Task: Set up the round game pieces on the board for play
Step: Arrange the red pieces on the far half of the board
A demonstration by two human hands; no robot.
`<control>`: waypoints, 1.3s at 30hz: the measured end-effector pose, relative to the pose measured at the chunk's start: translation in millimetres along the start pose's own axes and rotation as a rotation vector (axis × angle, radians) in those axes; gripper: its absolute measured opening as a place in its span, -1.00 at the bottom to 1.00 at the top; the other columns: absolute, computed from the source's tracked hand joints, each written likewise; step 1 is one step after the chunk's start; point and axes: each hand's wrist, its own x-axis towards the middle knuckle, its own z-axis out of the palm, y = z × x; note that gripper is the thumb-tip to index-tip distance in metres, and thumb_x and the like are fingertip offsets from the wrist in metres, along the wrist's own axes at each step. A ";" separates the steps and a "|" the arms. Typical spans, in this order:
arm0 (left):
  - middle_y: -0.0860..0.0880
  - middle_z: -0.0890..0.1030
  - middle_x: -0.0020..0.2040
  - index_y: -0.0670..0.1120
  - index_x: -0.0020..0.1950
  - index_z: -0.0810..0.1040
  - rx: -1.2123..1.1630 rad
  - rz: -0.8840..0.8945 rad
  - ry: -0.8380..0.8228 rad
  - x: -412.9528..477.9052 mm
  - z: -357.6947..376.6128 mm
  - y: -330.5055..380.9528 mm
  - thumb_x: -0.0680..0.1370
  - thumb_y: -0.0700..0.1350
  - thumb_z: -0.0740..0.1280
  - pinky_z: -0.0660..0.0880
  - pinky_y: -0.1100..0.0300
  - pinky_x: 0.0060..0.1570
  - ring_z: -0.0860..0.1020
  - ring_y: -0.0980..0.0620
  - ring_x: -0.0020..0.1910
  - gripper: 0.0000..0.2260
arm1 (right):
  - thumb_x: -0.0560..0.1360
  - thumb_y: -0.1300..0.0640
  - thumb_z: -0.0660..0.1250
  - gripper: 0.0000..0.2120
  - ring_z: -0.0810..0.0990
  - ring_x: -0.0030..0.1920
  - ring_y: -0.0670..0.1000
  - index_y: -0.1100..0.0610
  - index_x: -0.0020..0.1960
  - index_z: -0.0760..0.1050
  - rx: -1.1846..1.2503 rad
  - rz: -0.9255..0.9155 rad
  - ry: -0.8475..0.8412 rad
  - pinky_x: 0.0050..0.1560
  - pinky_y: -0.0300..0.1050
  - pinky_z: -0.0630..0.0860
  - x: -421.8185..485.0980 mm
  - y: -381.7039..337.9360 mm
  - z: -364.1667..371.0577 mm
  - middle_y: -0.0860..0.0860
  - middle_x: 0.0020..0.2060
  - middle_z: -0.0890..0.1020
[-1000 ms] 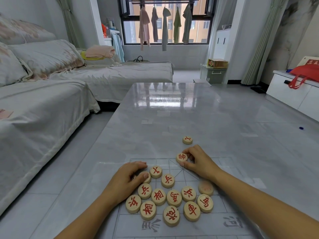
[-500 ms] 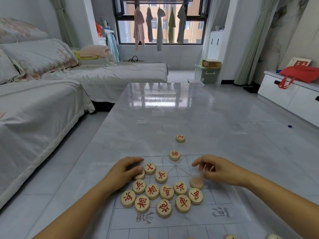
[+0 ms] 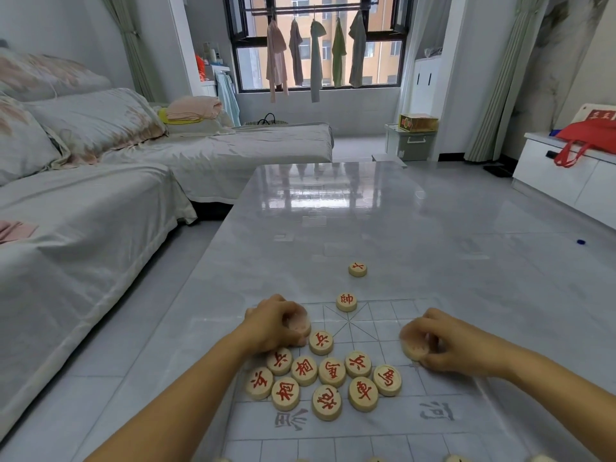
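Table [image 3: 333, 211]: glossy top, pale grey and marbled; window reflections are seen at its far end.
Board [image 3: 383, 425]: a thin pale sheet printed with a grid, laid flat on the near part of the table.
Lone round piece [image 3: 357, 269]: wooden and red-marked, set directly on the table top just beyond the board's far edge.
Other round pieces [image 3: 332, 372]: borne by the board, not by the table.

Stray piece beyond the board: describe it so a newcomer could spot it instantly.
Start at the glossy grey table and find the gridded board at its near end. Just past the board's far edge sits the stray piece, a round wooden disc marked in red. Its neighbours sit on the grid; it lies alone beyond it.
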 end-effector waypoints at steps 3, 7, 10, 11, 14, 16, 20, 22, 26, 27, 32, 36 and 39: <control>0.06 0.46 0.02 0.04 0.20 0.49 -0.089 -0.013 -0.028 0.8 -10.0 -8.9 0.45 -0.07 0.41 0.41 0.25 0.01 0.46 0.07 0.03 -0.67 | 0.45 -0.02 0.36 -0.67 0.45 0.02 -0.17 -0.33 0.09 0.32 0.008 -0.005 -0.108 -0.03 -0.33 0.44 -4.6 -4.8 1.5 -0.19 0.06 0.39; 0.04 0.52 -0.05 -0.03 0.13 0.53 -0.280 -0.073 0.079 -1.0 -17.1 -23.1 0.44 -0.09 0.43 0.42 0.34 -0.16 0.49 0.09 -0.07 -0.72 | 0.50 -0.02 0.30 -0.75 0.47 0.00 -0.21 -0.18 0.16 0.40 0.053 0.034 0.049 -0.07 -0.35 0.43 3.5 -22.9 -4.9 -0.15 0.03 0.44; 0.02 0.53 -0.11 -0.05 0.07 0.53 -0.415 -0.106 0.188 -6.9 -15.8 -33.2 0.41 -0.10 0.47 0.46 0.30 -0.18 0.51 0.08 -0.15 -0.73 | 0.52 0.02 0.27 -0.79 0.47 -0.05 -0.20 -0.06 0.15 0.47 0.057 -0.031 0.206 -0.11 -0.37 0.41 18.2 -57.7 4.7 -0.15 -0.04 0.48; 0.01 0.53 -0.12 -0.05 0.06 0.53 -0.451 -0.115 0.224 -9.6 -15.1 -37.3 0.40 -0.11 0.47 0.47 0.29 -0.19 0.51 0.07 -0.17 -0.74 | 0.52 0.03 0.27 -0.79 0.47 -0.06 -0.20 -0.05 0.15 0.48 0.047 -0.072 0.199 -0.10 -0.35 0.42 22.8 -72.5 12.7 -0.15 -0.05 0.48; -0.02 0.53 -0.15 -0.07 0.02 0.53 -0.516 -0.127 0.346 -20.6 -13.5 -54.3 0.42 -0.14 0.45 0.47 0.27 -0.19 0.51 0.03 -0.16 -0.78 | 0.51 0.03 0.27 -0.75 0.49 0.00 -0.10 0.00 0.18 0.47 -0.021 -0.193 0.138 0.02 -0.23 0.46 35.3 -113.7 37.3 -0.09 0.02 0.50; -0.01 0.54 -0.15 -0.07 0.02 0.54 -0.540 -0.120 0.406 -29.4 -10.1 -66.0 0.42 -0.13 0.45 0.45 0.31 -0.21 0.50 0.04 -0.17 -0.79 | 0.51 0.03 0.26 -0.72 0.48 0.04 -0.03 0.02 0.21 0.45 -0.073 -0.231 0.122 0.04 -0.17 0.42 44.3 -133.8 47.9 -0.02 0.06 0.50; -0.01 0.56 -0.08 0.00 0.01 0.55 -0.527 -0.017 0.420 -38.1 -1.1 -74.0 0.37 -0.11 0.49 0.46 0.34 -0.14 0.52 0.09 -0.13 -0.75 | 0.49 -0.04 0.28 -0.67 0.43 0.10 0.03 0.04 0.21 0.43 -0.116 -0.264 0.099 0.08 -0.10 0.39 58.3 -159.5 61.1 0.03 0.09 0.48; -0.03 0.56 -0.06 0.02 0.00 0.54 -0.540 0.002 0.417 -36.4 -0.4 -74.7 0.37 -0.12 0.50 0.47 0.34 -0.12 0.52 0.11 -0.12 -0.74 | 0.46 -0.09 0.31 -0.62 0.39 0.12 0.02 0.02 0.21 0.42 -0.103 -0.265 0.086 0.09 -0.09 0.36 60.7 -166.0 67.3 0.02 0.10 0.45; -0.03 0.56 -0.04 0.09 -0.02 0.54 -0.544 0.026 0.416 -34.8 0.1 -77.4 0.37 -0.10 0.50 0.50 0.25 -0.06 0.53 0.07 -0.09 -0.75 | 0.46 -0.09 0.30 -0.62 0.34 0.07 0.01 0.05 0.20 0.39 -0.167 -0.321 0.098 0.01 -0.13 0.26 59.2 -170.9 79.0 0.01 0.09 0.39; -0.02 0.57 -0.04 0.11 -0.02 0.54 -0.534 0.029 0.415 -34.8 0.6 -77.9 0.37 -0.09 0.50 0.51 0.21 -0.05 0.53 0.06 -0.08 -0.75 | 0.47 -0.08 0.30 -0.63 0.32 0.04 -0.01 0.05 0.20 0.39 -0.167 -0.331 0.105 -0.01 -0.15 0.25 57.8 -171.0 80.0 -0.02 0.05 0.37; 0.09 0.59 -0.11 0.10 -0.01 0.55 -0.520 0.037 0.399 -30.2 2.0 -78.0 0.36 -0.05 0.50 0.46 0.26 -0.11 0.53 0.10 -0.10 -0.75 | 0.47 -0.10 0.29 -0.67 0.41 0.01 -0.13 -0.07 0.20 0.40 0.063 -0.209 0.152 0.05 -0.24 0.38 46.9 -139.9 54.7 -0.13 0.00 0.41; 0.08 0.58 0.02 0.08 0.11 0.55 -0.416 0.037 0.359 -13.0 -0.4 -62.9 0.41 -0.06 0.46 0.44 0.27 0.06 0.52 0.10 0.07 -0.71 | 0.50 0.01 0.31 -0.82 0.48 -0.11 -0.13 0.01 0.08 0.48 0.073 0.060 0.280 -0.08 -0.26 0.43 41.4 -60.4 7.6 -0.09 -0.09 0.48; 0.05 0.58 0.08 0.03 0.19 0.53 -0.305 0.038 0.265 6.7 -7.3 -35.5 0.45 -0.07 0.41 0.39 0.05 0.28 0.50 0.08 0.14 -0.69 | 0.48 0.04 0.33 -0.89 0.50 -0.20 -0.09 0.06 -0.04 0.51 0.063 0.219 0.327 -0.25 -0.29 0.36 33.3 -2.2 -12.0 -0.02 -0.17 0.55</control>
